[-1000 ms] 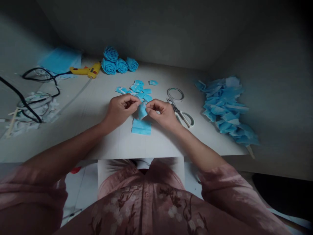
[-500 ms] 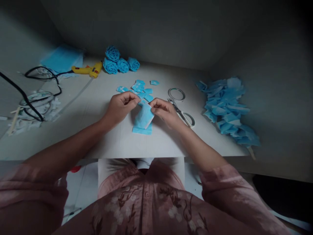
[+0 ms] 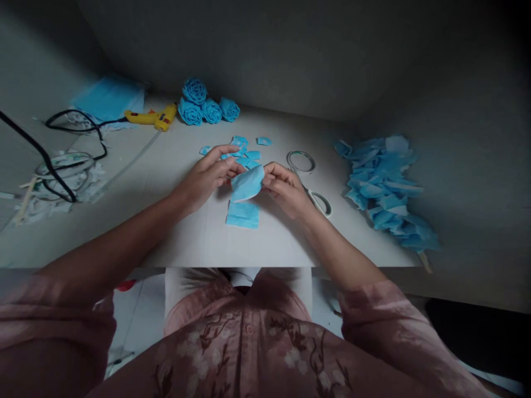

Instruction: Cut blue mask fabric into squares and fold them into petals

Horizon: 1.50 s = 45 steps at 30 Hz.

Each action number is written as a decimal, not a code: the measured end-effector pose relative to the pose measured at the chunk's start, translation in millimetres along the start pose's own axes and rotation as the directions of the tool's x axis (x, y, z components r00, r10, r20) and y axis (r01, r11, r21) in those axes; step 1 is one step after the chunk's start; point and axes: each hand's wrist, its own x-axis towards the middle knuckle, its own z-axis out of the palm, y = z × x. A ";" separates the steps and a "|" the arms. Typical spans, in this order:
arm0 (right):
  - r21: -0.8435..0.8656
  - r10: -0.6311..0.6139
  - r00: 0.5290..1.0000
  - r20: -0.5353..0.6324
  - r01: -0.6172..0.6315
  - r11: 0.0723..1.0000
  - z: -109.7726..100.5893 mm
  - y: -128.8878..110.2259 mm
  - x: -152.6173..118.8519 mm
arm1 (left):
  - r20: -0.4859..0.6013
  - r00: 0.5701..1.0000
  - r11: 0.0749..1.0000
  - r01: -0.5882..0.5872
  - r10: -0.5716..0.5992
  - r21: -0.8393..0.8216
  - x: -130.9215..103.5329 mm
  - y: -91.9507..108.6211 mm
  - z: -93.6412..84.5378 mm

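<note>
A curved light-blue fabric piece [image 3: 248, 184] hangs just above the desk between my hands. My right hand [image 3: 284, 185] pinches its upper right corner between thumb and fingers. Beside its left edge, my left hand [image 3: 211, 171] has its fingers apart, the index stretched out; some fingertips touch or pass behind the fabric. Below lies a flat blue fabric rectangle [image 3: 243, 214]. Several small blue cut pieces [image 3: 252, 155] are scattered just beyond my fingers. Scissors [image 3: 319, 202] lie right of my right hand, which partly hides them.
A tape roll [image 3: 301, 161] lies beyond the scissors. Several blue fabric roses [image 3: 211, 110] sit at the back, near a yellow glue gun [image 3: 164, 117] with a black cord. Blue sheets [image 3: 107, 99] and white scraps [image 3: 85, 185] are at left; a blue fabric heap [image 3: 385, 185] is at right.
My left fingers have come off the fabric's top edge and spread apart. The piece has turned and lifted, showing more of the rectangle beneath. My right hand still grips its corner.
</note>
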 end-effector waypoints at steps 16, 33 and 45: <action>-0.054 0.101 0.994 -0.040 -0.103 0.993 -0.1 1.0 0.5 | 0.218 0.972 0.981 -0.120 0.086 0.151 2.5 -6.4 -6.9; -0.002 0.027 0.995 -0.091 -0.027 1.000 -1.8 3.4 3.1 | -0.059 0.997 0.994 -0.048 0.043 -0.095 6.1 -8.5 -2.6; 0.033 0.152 0.986 0.065 -0.154 0.988 -0.2 0.5 2.1 | -0.064 0.994 0.996 -0.092 0.090 -0.019 10.3 -4.7 -13.3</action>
